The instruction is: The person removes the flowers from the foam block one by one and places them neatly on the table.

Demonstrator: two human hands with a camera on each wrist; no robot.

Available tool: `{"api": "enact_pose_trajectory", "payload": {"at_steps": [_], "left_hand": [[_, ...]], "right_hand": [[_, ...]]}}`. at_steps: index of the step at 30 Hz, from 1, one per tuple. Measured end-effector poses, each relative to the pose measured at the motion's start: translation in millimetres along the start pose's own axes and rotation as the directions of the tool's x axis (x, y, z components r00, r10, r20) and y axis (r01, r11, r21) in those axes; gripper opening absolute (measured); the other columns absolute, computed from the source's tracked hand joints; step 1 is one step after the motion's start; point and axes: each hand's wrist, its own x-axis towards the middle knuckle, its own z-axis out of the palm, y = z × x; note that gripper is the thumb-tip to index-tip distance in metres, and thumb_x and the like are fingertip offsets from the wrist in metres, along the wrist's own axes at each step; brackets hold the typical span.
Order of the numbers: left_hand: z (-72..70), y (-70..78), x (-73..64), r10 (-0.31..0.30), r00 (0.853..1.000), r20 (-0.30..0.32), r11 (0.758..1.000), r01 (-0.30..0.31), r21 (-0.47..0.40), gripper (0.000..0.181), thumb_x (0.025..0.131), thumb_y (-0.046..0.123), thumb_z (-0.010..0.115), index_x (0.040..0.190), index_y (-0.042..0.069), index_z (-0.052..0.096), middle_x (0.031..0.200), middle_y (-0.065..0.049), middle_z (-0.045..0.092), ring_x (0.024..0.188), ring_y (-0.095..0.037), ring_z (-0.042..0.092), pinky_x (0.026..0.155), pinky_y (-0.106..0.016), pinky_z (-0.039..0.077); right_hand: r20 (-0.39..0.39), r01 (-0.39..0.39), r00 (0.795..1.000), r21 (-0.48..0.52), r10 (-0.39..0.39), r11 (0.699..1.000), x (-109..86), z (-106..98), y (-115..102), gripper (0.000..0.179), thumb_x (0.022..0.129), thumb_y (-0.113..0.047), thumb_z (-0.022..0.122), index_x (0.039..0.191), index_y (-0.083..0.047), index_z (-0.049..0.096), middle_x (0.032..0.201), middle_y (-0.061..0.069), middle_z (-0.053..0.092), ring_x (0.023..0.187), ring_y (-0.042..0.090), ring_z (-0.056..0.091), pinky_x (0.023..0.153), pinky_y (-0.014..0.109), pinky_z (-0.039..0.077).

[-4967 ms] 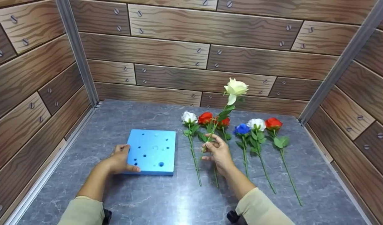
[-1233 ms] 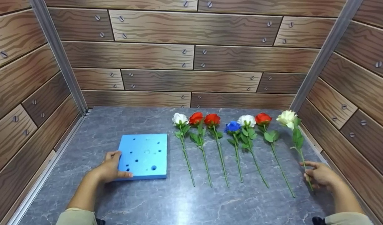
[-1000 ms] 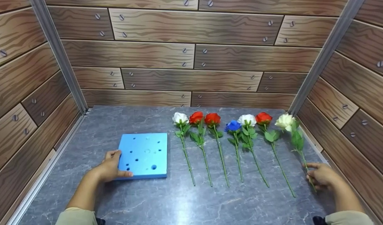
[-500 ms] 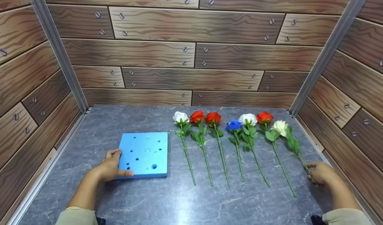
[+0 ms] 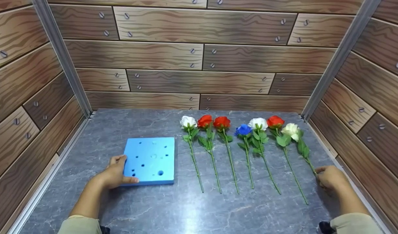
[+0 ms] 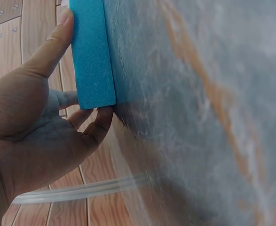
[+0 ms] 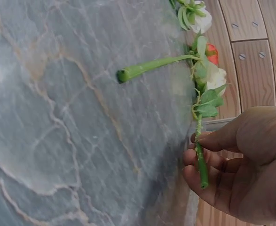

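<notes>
My left hand (image 5: 113, 172) holds the near left corner of a square blue foam block (image 5: 150, 159) lying on the table. The thumb lies along its near edge, and the fingers bend against its left side; in the left wrist view they meet the block's end (image 6: 94, 66). Several holes of different sizes dot its top. At the far right my right hand (image 5: 330, 178) pinches the lower stem of a cream rose (image 5: 290, 130). The right wrist view shows that green stem (image 7: 201, 165) between thumb and fingers, its cut end sticking out below. The bloom lies beside a red rose (image 5: 275, 122).
Other roses lie in a row, blooms away from me: a white rose (image 5: 188, 122), two red ones, a blue rose (image 5: 243, 130) and another white rose (image 5: 258, 124). The grey marbled table (image 5: 147, 208) is walled by wood-patterned panels (image 5: 173, 55).
My right hand has carried the cream rose from beside the block to the row's right end and lowered it. Its bloom has since swung left. The left hand stays on the block.
</notes>
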Motion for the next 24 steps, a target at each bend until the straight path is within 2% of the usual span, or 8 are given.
{"api": "enact_pose_trajectory", "payload": {"at_steps": [2,4,7,9,12,16,21,24], "left_hand": [[0.9,0.1,-0.1,-0.002,1.000,0.002,1.000,0.002,-0.003,0.134,0.084,0.055,0.090,0.169,-0.010,0.009,0.173,-0.034,0.007,0.161,-0.063,0.012,0.129,-0.074,0.024],[1.8,0.0,-0.5,-0.005,1.000,0.004,1.000,0.005,-0.005,0.134,0.084,0.055,0.090,0.170,-0.010,0.009,0.174,-0.034,0.007,0.161,-0.063,0.011,0.129,-0.074,0.023],[2.0,0.5,-0.7,-0.005,1.000,0.005,1.000,0.005,-0.004,0.134,0.084,0.056,0.090,0.170,-0.009,0.009,0.174,-0.033,0.008,0.161,-0.063,0.011,0.129,-0.074,0.023],[1.9,0.6,-0.7,-0.005,1.000,0.006,1.000,0.005,-0.003,0.135,0.084,0.057,0.089,0.170,-0.009,0.009,0.174,-0.033,0.007,0.161,-0.063,0.011,0.129,-0.074,0.023],[2.0,0.8,-0.6,-0.005,1.000,0.005,1.000,0.005,0.003,0.135,0.083,0.057,0.089,0.170,-0.008,0.009,0.174,-0.033,0.008,0.161,-0.063,0.012,0.129,-0.074,0.024],[2.2,1.2,0.1,-0.009,1.000,0.007,1.000,0.009,-0.001,0.135,0.083,0.056,0.090,0.170,-0.008,0.009,0.174,-0.033,0.007,0.161,-0.063,0.012,0.129,-0.074,0.024],[2.0,0.3,1.0,-0.016,1.000,0.010,1.000,0.017,-0.011,0.136,0.083,0.055,0.090,0.170,-0.008,0.008,0.174,-0.032,0.007,0.161,-0.063,0.012,0.129,-0.074,0.023],[1.8,-0.3,2.0,-0.021,1.000,0.015,1.000,0.021,-0.013,0.136,0.083,0.055,0.090,0.170,-0.008,0.007,0.174,-0.033,0.006,0.161,-0.063,0.011,0.129,-0.074,0.023]], "right_hand": [[-0.028,0.016,0.999,-0.058,-0.017,0.998,0.6,1,0,0.049,0.094,-0.006,0.050,0.136,0.017,0.059,0.086,0.024,0.074,0.071,0.026,0.066,0.064,0.036,0.053],[-0.051,0.038,0.998,-0.115,-0.044,0.993,0.1,1,0,0.045,0.094,-0.007,0.053,0.132,0.016,0.063,0.106,0.033,0.073,0.081,0.033,0.066,0.071,0.040,0.053],[-0.064,0.051,0.996,-0.141,-0.060,0.989,-0.2,3,-1,0.042,0.097,-0.010,0.055,0.129,0.015,0.065,0.120,0.039,0.069,0.089,0.039,0.067,0.076,0.046,0.055],[-0.070,0.050,0.996,-0.153,-0.062,0.987,-0.4,3,-1,0.041,0.099,-0.012,0.055,0.129,0.014,0.065,0.122,0.039,0.069,0.091,0.041,0.068,0.079,0.050,0.057],[-0.087,0.041,0.995,-0.187,-0.058,0.982,-0.4,4,-2,0.041,0.103,-0.017,0.056,0.131,0.011,0.066,0.129,0.039,0.067,0.103,0.052,0.069,0.086,0.059,0.057],[-0.109,0.028,0.993,-0.231,-0.054,0.972,1.0,7,-2,0.041,0.102,-0.019,0.056,0.130,0.008,0.068,0.135,0.038,0.065,0.121,0.065,0.061,0.094,0.068,0.054],[-0.113,0.008,0.993,-0.261,-0.038,0.965,2.5,12,-4,0.040,0.102,-0.017,0.057,0.132,0.008,0.067,0.137,0.039,0.063,0.125,0.068,0.056,0.099,0.072,0.051],[-0.102,-0.017,0.995,-0.258,-0.010,0.966,2.9,13,-6,0.042,0.104,-0.018,0.056,0.136,0.007,0.065,0.141,0.039,0.061,0.126,0.068,0.056,0.098,0.074,0.051]]}}
